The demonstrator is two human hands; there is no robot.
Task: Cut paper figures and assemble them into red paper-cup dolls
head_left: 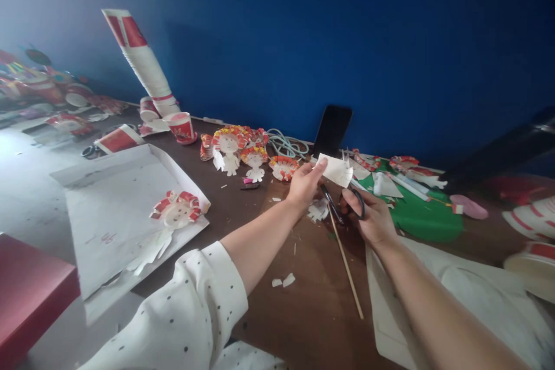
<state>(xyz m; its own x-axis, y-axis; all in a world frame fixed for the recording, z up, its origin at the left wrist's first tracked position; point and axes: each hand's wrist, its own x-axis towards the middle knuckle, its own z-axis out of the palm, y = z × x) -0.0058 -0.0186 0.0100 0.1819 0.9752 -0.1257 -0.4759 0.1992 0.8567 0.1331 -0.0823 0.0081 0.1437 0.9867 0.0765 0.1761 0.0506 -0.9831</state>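
Obscuring scissors (361, 206) partly: right fingers (373, 212)

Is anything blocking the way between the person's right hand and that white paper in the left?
Nothing visible does: the right hand, holding black-handled scissors, is close beside the white paper in the left hand.

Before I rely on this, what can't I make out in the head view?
Head view:
- Left hand: far side of its grip, hidden by the paper.
- Scissors: partly covered by the right hand.
- Red box: cut off by the left edge.
- Crafts at far left: blurred.
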